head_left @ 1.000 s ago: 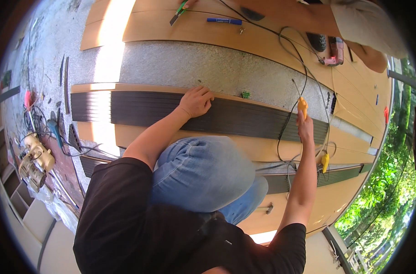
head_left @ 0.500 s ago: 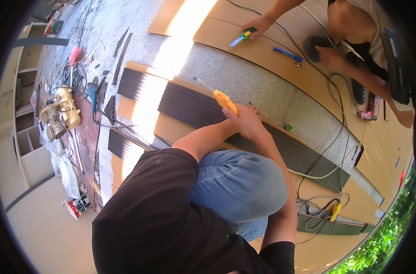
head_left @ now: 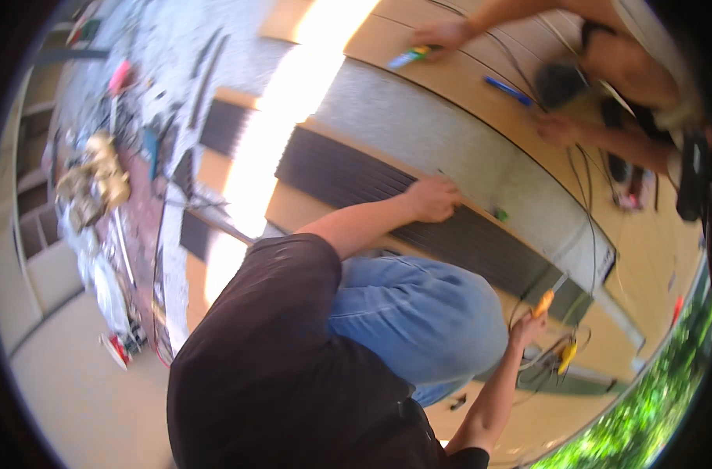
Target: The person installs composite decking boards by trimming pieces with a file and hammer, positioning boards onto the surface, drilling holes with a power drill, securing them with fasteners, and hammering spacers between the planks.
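My left hand rests at the far edge of a long dark ribbed panel, its blurred fingers curled over that edge. Off to the right, my right hand is closed round the handle of an orange utility knife. The knife's blade sticks out away from me, above the right part of the panel. A tan board lies along the panel's near side. My bent knee in blue jeans hides part of the boards below.
Across from me a co-worker's hand holds a green utility knife. A blue marker lies on tan planks. Cables and a yellow tool are at right. Power tools and white shelving stand at left.
My right hand has moved away from the left, swinging right and nearer with the orange knife. The left hand stays on the panel. The whole view has shifted slightly.
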Demonstrator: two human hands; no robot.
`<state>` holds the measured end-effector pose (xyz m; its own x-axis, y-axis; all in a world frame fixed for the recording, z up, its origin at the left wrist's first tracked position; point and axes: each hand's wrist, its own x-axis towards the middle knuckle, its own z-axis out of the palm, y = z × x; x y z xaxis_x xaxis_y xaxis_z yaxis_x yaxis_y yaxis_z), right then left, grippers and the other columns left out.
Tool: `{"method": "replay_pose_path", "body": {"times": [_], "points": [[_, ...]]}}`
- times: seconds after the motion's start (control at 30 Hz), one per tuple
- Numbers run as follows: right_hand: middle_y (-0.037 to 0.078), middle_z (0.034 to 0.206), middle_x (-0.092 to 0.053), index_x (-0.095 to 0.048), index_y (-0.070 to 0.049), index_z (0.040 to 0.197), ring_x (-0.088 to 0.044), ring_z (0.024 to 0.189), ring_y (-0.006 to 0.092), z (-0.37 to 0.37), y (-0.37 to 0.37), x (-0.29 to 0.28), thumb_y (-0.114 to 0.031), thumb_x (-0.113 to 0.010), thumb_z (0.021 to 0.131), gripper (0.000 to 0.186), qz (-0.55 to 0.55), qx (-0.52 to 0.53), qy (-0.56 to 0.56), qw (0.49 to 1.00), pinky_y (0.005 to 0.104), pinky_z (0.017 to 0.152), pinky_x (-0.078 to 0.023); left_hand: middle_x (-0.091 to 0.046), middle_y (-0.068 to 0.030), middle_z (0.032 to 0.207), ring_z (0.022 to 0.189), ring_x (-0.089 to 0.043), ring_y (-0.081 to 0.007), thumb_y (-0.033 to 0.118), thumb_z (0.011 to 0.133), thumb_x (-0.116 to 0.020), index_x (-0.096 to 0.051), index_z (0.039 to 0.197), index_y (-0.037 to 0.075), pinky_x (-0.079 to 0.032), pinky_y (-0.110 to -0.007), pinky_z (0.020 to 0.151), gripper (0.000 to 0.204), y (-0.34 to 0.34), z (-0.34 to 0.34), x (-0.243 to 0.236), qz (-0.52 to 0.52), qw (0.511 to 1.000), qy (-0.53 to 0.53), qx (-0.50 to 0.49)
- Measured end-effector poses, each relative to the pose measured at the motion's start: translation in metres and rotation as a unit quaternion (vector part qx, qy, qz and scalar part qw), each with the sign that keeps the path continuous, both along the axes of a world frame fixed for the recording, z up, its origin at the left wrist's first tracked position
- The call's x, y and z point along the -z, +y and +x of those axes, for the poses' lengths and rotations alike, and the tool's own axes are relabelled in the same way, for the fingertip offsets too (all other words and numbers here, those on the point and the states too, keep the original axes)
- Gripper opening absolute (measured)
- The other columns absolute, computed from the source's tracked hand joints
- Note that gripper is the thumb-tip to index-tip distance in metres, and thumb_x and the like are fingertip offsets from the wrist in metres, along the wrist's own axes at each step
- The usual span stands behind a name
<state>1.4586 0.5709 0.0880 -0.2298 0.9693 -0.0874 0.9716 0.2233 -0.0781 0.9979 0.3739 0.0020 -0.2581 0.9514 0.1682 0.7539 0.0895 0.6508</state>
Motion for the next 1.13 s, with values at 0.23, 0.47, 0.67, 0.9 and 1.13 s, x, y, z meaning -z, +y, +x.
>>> {"method": "replay_pose_path", "body": {"times": [0.23, 0.47, 0.67, 0.9, 1.13], "points": [[0.029, 0.148, -0.044, -0.046, 0.001, 0.148, -0.048, 0.131, 0.0459, -0.029, 0.034, 0.05, -0.018, -0.066, 0.095, 0.06, -0.002, -0.033, -0.072, 0.997, 0.0511, 0.107, -0.044, -0.071, -0.0101, 0.104, 0.101, -0.066, -0.032, 0.011, 0.085, -0.065, -0.073, 0.091, 0.01, -0.054, -0.044, 0.09, 0.011, -0.133, -0.147, -0.014, 0.072, 0.974, 0.002, -0.215], [0.028, 0.153, -0.036, -0.048, -0.003, 0.146, -0.043, 0.137, 0.046, -0.05, 0.016, 0.01, -0.011, -0.066, 0.095, 0.055, 0.016, -0.13, -0.077, 0.988, 0.0498, 0.11, -0.043, -0.075, -0.0231, 0.106, 0.106, -0.07, -0.0376, 0.023, 0.087, -0.064, -0.075, 0.109, 0.001, -0.054, -0.044, 0.094, 0.033, -0.402, -0.386, 0.034, -0.074, 0.699, 0.004, -0.711], [0.029, 0.15, -0.039, -0.054, -0.001, 0.138, -0.049, 0.131, 0.0484, -0.055, -0.02, -0.006, -0.008, -0.065, 0.091, 0.049, -0.09, -0.114, -0.051, 0.988, 0.0508, 0.108, -0.044, -0.06, -0.03, 0.138, 0.127, -0.058, -0.0481, 0.043, 0.092, -0.05, -0.068, 0.127, -0.002, -0.05, -0.054, 0.104, 0.06, -0.589, -0.498, 0.06, -0.58, 0.595, 0.107, -0.547], [0.029, 0.148, -0.041, -0.061, -0.001, 0.127, -0.053, 0.127, 0.0468, -0.016, -0.058, -0.035, -0.01, -0.063, 0.091, 0.037, -0.146, -0.021, -0.112, 0.983, 0.048, 0.107, -0.047, -0.066, -0.0341, 0.125, 0.121, -0.062, -0.0487, 0.035, 0.089, -0.056, -0.066, 0.122, -0.01, -0.047, -0.052, 0.104, 0.056, -0.6, -0.533, 0.09, -0.524, 0.657, 0.062, -0.538], [0.019, 0.15, -0.042, -0.062, -0.005, 0.124, -0.07, 0.091, 0.0323, 0.015, -0.084, -0.027, -0.012, -0.066, 0.091, 0.035, -0.174, 0.004, -0.09, 0.981, 0.043, 0.093, -0.055, -0.063, -0.0294, 0.134, 0.124, -0.063, -0.0409, 0.048, 0.097, -0.058, -0.067, 0.126, -0.007, -0.049, -0.049, 0.106, 0.063, -0.581, -0.536, 0.09, -0.654, 0.613, 0.18, -0.406]]}}
